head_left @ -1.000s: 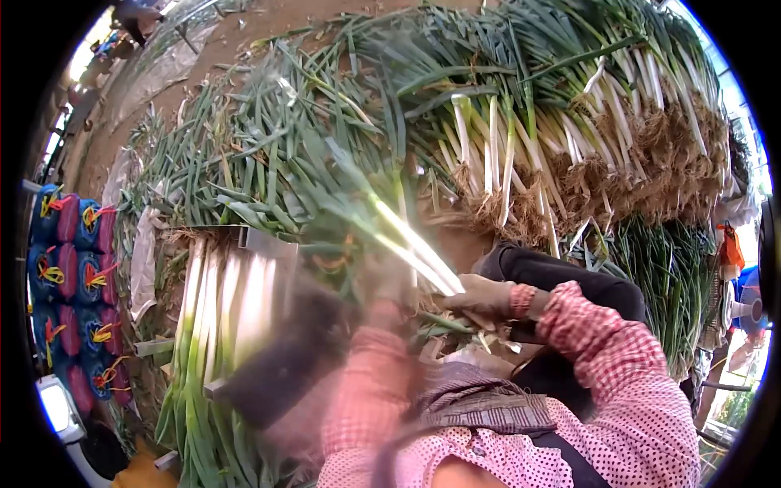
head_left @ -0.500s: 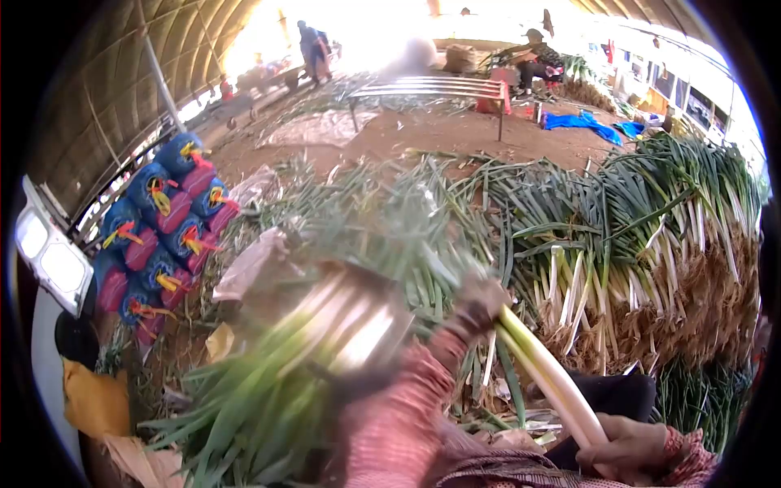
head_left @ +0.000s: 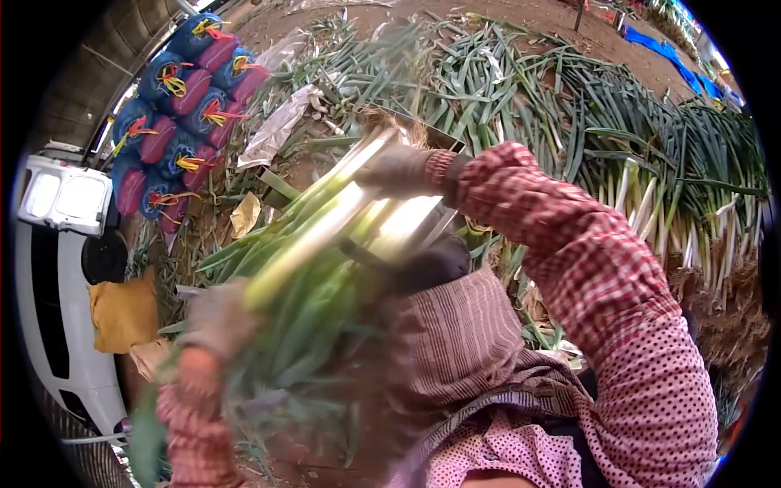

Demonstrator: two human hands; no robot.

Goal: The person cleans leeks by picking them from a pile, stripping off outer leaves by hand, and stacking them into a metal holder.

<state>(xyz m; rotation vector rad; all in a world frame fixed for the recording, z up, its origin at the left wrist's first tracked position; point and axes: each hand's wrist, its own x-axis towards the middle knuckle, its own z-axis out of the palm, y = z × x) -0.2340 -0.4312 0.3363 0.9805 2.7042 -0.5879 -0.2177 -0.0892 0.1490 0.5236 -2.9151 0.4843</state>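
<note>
Two hands (head_left: 218, 315) work low over the dirt, and a thick long green onion (head_left: 313, 232) slants between them, glossy white at one end and flushing to yellow-green at the other. From where I stand the left grip, smeared by blur, looks wrapped around the green part; the right hand (head_left: 397, 171) lies against the white end, and I cannot tell how tightly its fingers are closed. That onion lies over a bundle of its kind (head_left: 415, 220), too many overlapping to count, smooth pale shafts beside a thin, straight-edged metal frame (head_left: 446, 140), with ribbed leaves splaying toward the lap. Both sleeves are crinkled red-and-white check, the right one (head_left: 537, 195) running into pink cloth with dark dots, and one striped woven cloth (head_left: 460, 325) covers the lap. To the right sprawls a heap of onions (head_left: 618, 138), flat blue-green blades above wiry brown roots. At the left I count seven cord knots, yellow and red, on plump blue-and-maroon bundles (head_left: 191, 93), beside one crumpled pale plastic sheet (head_left: 277, 126), one ochre cloth (head_left: 126, 315) and one white vehicle (head_left: 69, 325).
</note>
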